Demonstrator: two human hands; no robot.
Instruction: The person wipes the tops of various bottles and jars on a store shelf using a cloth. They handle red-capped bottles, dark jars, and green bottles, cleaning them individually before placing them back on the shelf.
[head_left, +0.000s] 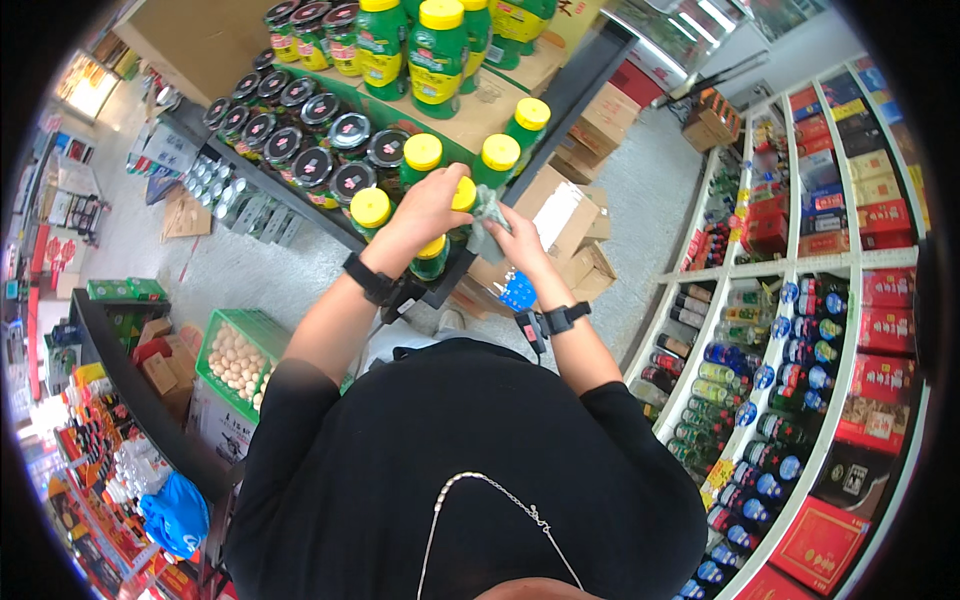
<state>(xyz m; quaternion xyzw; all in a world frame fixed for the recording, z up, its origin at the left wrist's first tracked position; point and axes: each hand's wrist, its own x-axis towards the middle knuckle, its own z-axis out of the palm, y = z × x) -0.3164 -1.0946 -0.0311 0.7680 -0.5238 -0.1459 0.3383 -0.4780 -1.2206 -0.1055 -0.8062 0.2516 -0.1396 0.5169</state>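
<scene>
Before me a display shelf carries green bottles with yellow caps and dark-lidded jars. My left hand (429, 202) grips a yellow-capped bottle (463, 194) near its cap, with the fingers over the top. A grey-green cloth (489, 226) is pinched in my right hand (516, 238), against the right side of that bottle. Around them stand more bottles: one at the left (370, 208), one nearer my body (430, 259) and one behind on the right (499, 154). The held bottle's lower part is hidden.
Dark-lidded jars (313, 165) fill the shelf's left side. Cardboard boxes (551, 206) lie on the floor beyond its right edge. A green crate of eggs (208, 345) stands at the lower left. Tall white shelving (724, 300) with bottles and red boxes runs along the right.
</scene>
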